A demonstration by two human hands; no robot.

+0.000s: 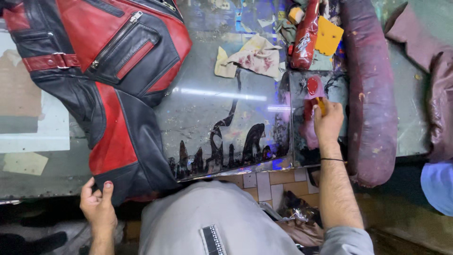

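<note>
the left hand (98,204) grips the lower hem of a red and black leather jacket (101,80) at the near edge of the table (222,118), thumb on top and fingers curled under the leather, so they are clamped on the hem. the jacket lies spread over the left half of the table, with a zip pocket and a red strap with a buckle facing up; its bottom corner hangs just over the edge by the hand.

the right hand (327,123) reaches out over the right part of the table, fingers pinched together on a small yellow sponge (321,105), which touches a red paint smear (309,113) on the glossy top. a round red blob (312,85) sits just beyond the sponge. a thin black band circles the wrist.

between the two hands the table is stained, with black paint runs (222,151) near the front edge. further back lie a stained rag (252,56), a red bottle (304,35) on its side and a yellow square sponge (328,35) touching it. a long maroon leather roll (370,89) lies just right of the right hand, close beside it. more maroon leather (436,80) lies at the far right, and a pale blue cloth (439,186) below it.
</note>
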